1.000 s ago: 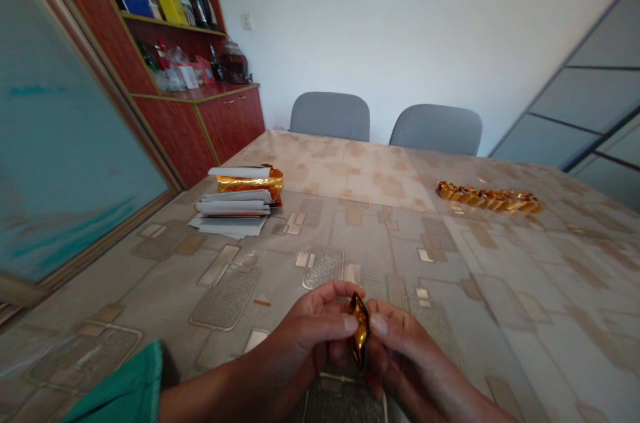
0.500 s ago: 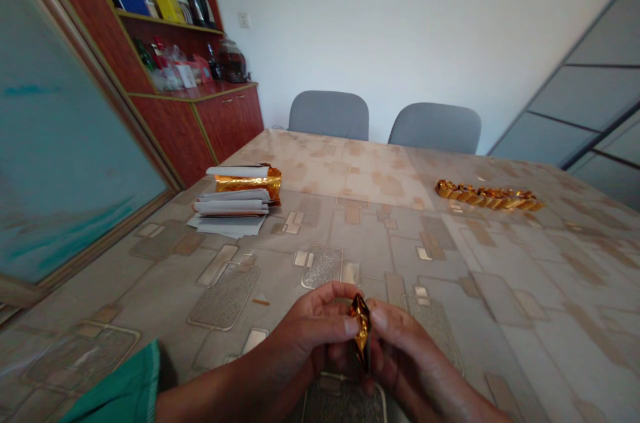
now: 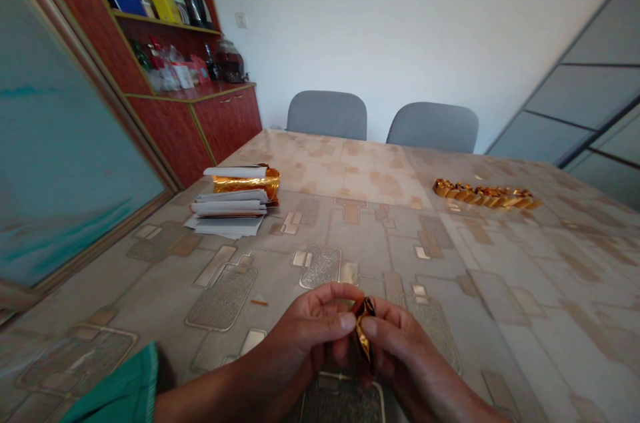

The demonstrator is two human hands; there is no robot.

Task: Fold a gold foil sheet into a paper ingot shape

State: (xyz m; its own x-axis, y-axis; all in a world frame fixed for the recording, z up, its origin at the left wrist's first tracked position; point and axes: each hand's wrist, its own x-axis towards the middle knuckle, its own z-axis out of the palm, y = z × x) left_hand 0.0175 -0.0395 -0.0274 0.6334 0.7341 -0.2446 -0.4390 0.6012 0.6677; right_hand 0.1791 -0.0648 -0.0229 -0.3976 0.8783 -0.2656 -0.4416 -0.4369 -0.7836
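A small folded piece of shiny gold foil paper (image 3: pixel 365 336), narrow and pointed at its ends, stands upright between my two hands low in the middle of the view. My left hand (image 3: pixel 320 329) pinches its left side with thumb and fingers. From the right, my right hand (image 3: pixel 403 343) grips it too, its thumb pressed on the front of the fold. The fingers behind the foil are partly hidden.
At the left lies a stack of grey-white and gold paper sheets (image 3: pixel 233 206). A row of folded gold foil pieces (image 3: pixel 485 195) sits at the right. A tiny orange-brown scrap (image 3: pixel 259 303) lies on the patterned tablecloth (image 3: pixel 370 243). Two grey chairs (image 3: pixel 327 115) stand behind the table.
My right thumb has moved left onto the front of the gold foil piece. The foil has turned slightly between my hands, and my left hand keeps its pinch.
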